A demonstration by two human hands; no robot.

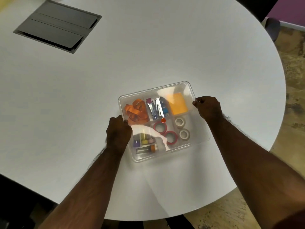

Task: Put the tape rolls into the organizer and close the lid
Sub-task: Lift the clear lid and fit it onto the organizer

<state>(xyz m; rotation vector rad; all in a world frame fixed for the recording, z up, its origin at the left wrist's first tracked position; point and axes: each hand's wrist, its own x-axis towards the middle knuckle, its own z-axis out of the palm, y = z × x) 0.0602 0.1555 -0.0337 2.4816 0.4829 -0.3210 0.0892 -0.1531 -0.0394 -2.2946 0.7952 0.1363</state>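
Tape rolls (165, 133) lie inside the organizer (200, 129); left hand (118, 131) and right hand (208, 107) grip its clear lid (188, 90)

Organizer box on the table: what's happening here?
A person holds the clear lid over the organizer, left hand on its left edge, right hand on its right edge. Two red tape rolls and two white tape rolls already sit in compartments beneath it. The lid looks laid over the box; whether it is fully seated cannot be told.
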